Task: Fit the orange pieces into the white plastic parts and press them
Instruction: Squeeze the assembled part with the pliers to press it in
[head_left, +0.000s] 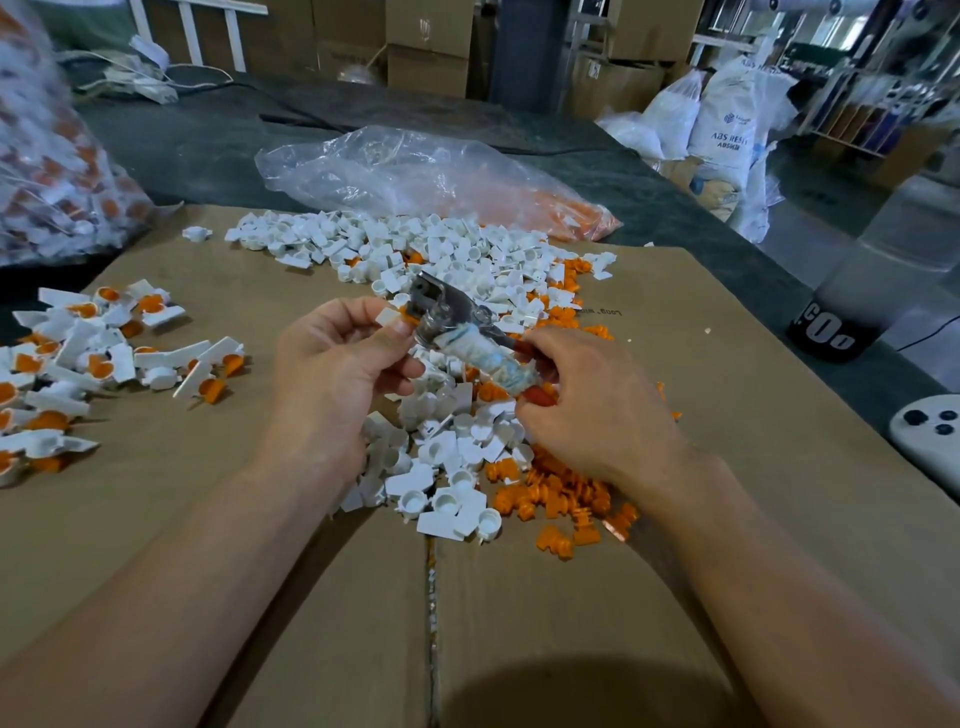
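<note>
Left hand (332, 364) fingers (387, 344) pinch white part (387, 316) beside pliers (441, 310).

Left hand (332, 364) pinched one white part (387, 316) between thumb and fingers. Right hand (587, 410) gripped pliers (452, 322) by the tape-wrapped red handles, with the metal head just beside the pinched part. Under both hands, loose white parts (447, 467) and orange pieces (561, 499) were heaped on cardboard (260, 519). Fitted pairs (78, 358) lay at far left.

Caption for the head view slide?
Left hand pinches a white part beside the metal tool the right hand grips.
</note>
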